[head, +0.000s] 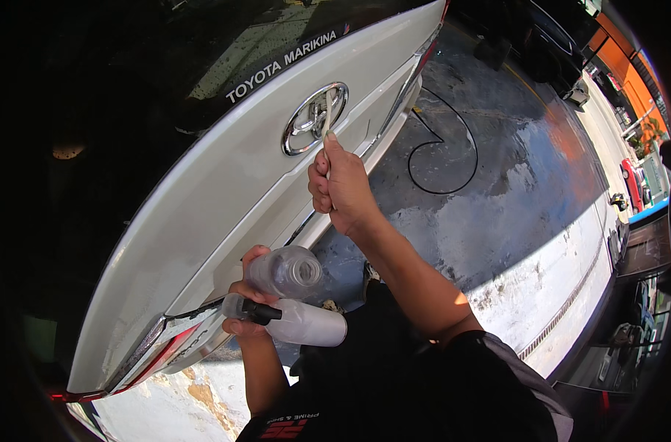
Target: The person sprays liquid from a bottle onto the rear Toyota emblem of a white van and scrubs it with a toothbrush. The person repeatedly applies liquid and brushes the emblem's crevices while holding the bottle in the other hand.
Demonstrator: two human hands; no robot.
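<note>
My right hand [344, 185] grips a thin pale-handled brush [328, 116]. Its far end lies against the chrome Toyota emblem [289, 138], and its bristles cannot be made out. The emblem sits on the white tailgate [203, 204] of a car. Lower down, two bottles are held together in my left hand [246, 291]. One is a clear plastic bottle [277, 271] with its uncapped mouth facing me. The other is a white bottle [309, 323] with a black nozzle [266, 313], lying tilted just below the clear one. Part of the left palm is hidden behind them.
The dark rear window [136, 110] bears lettering along its lower edge. A black hose [475, 149] curls on the wet concrete floor [451, 232] right of the car. A drain grate [562, 298] runs across the sunlit floor, and a dark vehicle [551, 33] stands at upper right.
</note>
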